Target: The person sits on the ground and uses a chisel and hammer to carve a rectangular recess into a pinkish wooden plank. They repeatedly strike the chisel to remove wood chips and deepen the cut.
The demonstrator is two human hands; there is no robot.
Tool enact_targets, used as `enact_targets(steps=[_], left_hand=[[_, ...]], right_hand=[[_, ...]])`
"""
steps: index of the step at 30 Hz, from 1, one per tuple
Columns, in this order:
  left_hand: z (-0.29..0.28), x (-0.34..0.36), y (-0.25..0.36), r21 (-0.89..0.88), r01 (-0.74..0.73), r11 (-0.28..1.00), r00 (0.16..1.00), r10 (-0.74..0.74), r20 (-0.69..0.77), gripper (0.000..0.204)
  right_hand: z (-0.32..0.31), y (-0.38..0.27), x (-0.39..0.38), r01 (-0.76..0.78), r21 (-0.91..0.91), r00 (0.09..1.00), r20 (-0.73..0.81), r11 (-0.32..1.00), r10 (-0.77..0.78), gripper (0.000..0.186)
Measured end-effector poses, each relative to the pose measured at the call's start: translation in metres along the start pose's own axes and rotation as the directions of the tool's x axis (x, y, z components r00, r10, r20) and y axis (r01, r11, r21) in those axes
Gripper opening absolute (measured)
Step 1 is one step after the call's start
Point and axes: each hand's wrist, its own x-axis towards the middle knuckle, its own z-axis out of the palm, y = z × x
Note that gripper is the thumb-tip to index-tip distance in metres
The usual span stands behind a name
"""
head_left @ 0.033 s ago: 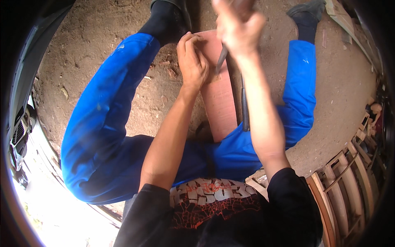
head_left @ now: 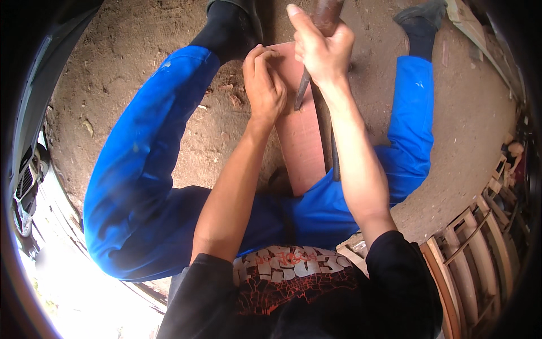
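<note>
- Black T-shirt (head_left: 316, 311) with red and white chest print, nearest, sleeves at both upper arms
- Blue trousers (head_left: 132, 164), legs spread wide, board between them
- Right hand (head_left: 327, 53) closed in a full fist around a chisel (head_left: 303, 86), thumb up along the brown handle; blade slants down, tip at a small rough mark on the board
- Left hand (head_left: 264, 85) narrow, fingers together and bent, laid on the board's left edge near its far end; thumb hidden, cannot tell if it clamps or just rests
- Reddish wooden board (head_left: 304, 150), long and flat, near end against the trousers, far end beside the left shoe
- Handling guess: board looks stiff, fairly light, dry rather than slippery, edges could splinter; best hold by the long edges, clear of the blade
- Chisel likely rigid, dense for its size, sharp at the tip; take it by the handle only
- Dark rod (head_left: 335, 152) right of the board, partly behind the right forearm
- Left shoe (head_left: 248, 22) and right shoe (head_left: 422, 17) on the dirt ground (head_left: 141, 79)
- Wooden slats (head_left: 468, 248) stacked along the right rim
</note>
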Motion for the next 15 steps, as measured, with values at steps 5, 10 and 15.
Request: enact_targets(steps=[5,10,15], left_hand=[[-0.003,0.001,-0.001,-0.008,0.021,1.0,1.0,-0.021,0.011,0.034],[-0.003,0.0,-0.002,0.021,0.021,1.0,1.0,-0.021,0.008,0.032],[-0.003,0.001,-0.002,0.016,-0.02,1.0,0.999,0.021,-0.024,0.031]], right_hand=[[-0.003,-0.034,0.007,-0.176,0.202,0.984,0.006,0.964,0.178,0.037],[0.002,-0.034,0.008,-0.101,0.142,0.994,0.043,0.985,0.096,0.035],[-0.001,-0.005,-0.01,-0.142,-0.006,0.989,-0.038,0.99,0.141,0.035]])
